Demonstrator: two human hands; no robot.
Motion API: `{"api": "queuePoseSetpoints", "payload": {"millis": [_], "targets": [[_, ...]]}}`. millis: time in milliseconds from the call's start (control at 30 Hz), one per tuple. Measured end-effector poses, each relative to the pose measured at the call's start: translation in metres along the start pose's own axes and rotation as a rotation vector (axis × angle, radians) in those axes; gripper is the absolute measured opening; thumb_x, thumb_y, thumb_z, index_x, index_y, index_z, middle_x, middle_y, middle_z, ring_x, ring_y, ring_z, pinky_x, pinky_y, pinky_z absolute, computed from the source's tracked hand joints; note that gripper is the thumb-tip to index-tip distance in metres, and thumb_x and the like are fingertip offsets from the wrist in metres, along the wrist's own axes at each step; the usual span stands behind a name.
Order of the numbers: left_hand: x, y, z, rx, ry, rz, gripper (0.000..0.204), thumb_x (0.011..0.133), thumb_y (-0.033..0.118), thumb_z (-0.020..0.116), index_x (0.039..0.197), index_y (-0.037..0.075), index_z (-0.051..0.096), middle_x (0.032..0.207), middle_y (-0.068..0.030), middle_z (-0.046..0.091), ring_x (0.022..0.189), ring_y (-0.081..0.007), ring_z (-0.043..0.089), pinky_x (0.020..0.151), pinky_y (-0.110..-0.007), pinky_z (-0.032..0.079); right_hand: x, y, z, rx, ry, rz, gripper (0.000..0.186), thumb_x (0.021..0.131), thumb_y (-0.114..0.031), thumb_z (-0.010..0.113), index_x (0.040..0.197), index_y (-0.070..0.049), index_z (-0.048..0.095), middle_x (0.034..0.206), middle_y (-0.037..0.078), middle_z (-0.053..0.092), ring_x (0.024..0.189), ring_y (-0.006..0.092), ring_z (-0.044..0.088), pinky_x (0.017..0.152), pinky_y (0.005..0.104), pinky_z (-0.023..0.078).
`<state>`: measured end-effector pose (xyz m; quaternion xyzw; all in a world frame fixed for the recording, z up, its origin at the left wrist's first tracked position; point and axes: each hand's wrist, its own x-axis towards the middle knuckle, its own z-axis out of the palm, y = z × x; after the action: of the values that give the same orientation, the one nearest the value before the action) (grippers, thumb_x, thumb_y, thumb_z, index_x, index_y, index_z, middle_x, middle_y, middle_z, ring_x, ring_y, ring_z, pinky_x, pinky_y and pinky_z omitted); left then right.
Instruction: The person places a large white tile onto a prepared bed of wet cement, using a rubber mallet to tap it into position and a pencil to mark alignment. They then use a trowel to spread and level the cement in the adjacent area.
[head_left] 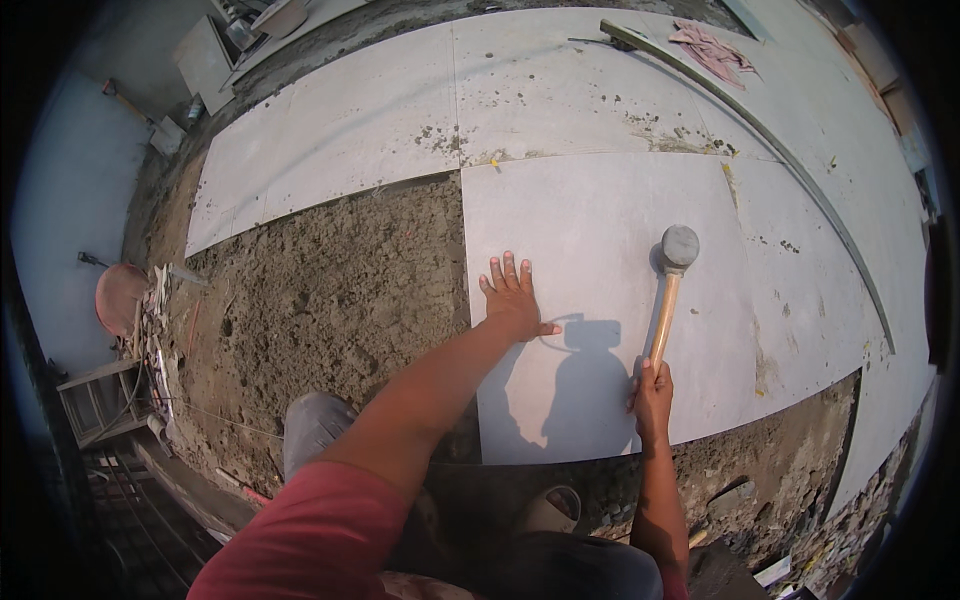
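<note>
My left hand (513, 302) lies flat with fingers spread on a large pale floor tile (600, 230), close to its left edge. A mallet (664, 310) with a grey head and a wooden handle is in my right hand (653, 398), which is wrapped round the lower end of the handle. The mallet's head is over the right part of the same tile; whether it touches the surface I cannot tell. Left of the tile spreads a bed of rough, damp mortar (340, 280). My shadow falls on the tile between my two hands.
Laid tiles (350, 130) with mortar crumbs border the far side. A long metal straightedge (770, 140) lies across the tiles at right, near a pink cloth (712, 52). At left are a reddish round pan (121, 298) and a metal frame (100, 400) by the wall.
</note>
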<state>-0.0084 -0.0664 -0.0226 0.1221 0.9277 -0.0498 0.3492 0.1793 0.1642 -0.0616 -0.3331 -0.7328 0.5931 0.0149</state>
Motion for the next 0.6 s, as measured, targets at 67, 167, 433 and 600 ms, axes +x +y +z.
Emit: {"api": "queuePoseSetpoints", "payload": {"millis": [67, 167, 433, 600], "targets": [[-0.004, -0.001, -0.003, -0.023, -0.016, 0.007, 0.134, 0.071, 0.078, 0.063, 0.153, -0.001, -0.008, 0.155, -0.0344, -0.013, 0.143, -0.0521, -0.012, 0.113, -0.065, 0.010, -0.018, 0.008, -0.001, 0.236, -0.100, 0.115, 0.030, 0.099, -0.037, 0.054, 0.089, -0.009, 0.052, 0.060, -0.001, 0.047, 0.043, 0.0096, 0.047, 0.036, 0.0261, 0.037], [-0.008, 0.006, -0.012, -0.077, -0.013, 0.021, 0.134, 0.069, 0.073, 0.070, 0.154, 0.004, -0.008, 0.154, -0.0360, -0.014, 0.142, -0.0542, -0.012, 0.111, -0.068, 0.012, -0.024, 0.013, -0.016, 0.190, 0.020, 0.214, 0.037, 0.099, -0.044, 0.052, 0.088, -0.009, 0.052, 0.059, -0.001, 0.047, 0.038, 0.0095, 0.044, 0.032, 0.0261, 0.034], [-0.017, -0.006, -0.003, -0.022, 0.011, -0.013, 0.134, 0.067, 0.068, 0.075, 0.155, 0.010, -0.006, 0.155, -0.0342, -0.013, 0.142, -0.0550, -0.011, 0.109, -0.070, 0.015, 0.041, -0.150, -0.042, 0.859, 0.230, -0.072, 0.052, 0.098, -0.059, 0.044, 0.091, -0.008, 0.048, 0.058, 0.002, 0.045, 0.040, 0.0141, 0.042, 0.037, 0.0296, 0.038], [-0.011, 0.019, -0.006, 0.011, 0.017, 0.048, 0.134, 0.066, 0.066, 0.077, 0.155, 0.012, -0.006, 0.156, -0.0321, -0.013, 0.142, -0.0548, -0.010, 0.109, -0.070, 0.017, 0.046, -0.108, -0.070, 0.597, -0.023, 0.286, 0.055, 0.097, -0.060, 0.043, 0.081, -0.008, 0.048, 0.055, 0.002, 0.044, 0.041, 0.0142, 0.044, 0.038, 0.0288, 0.038]]}}
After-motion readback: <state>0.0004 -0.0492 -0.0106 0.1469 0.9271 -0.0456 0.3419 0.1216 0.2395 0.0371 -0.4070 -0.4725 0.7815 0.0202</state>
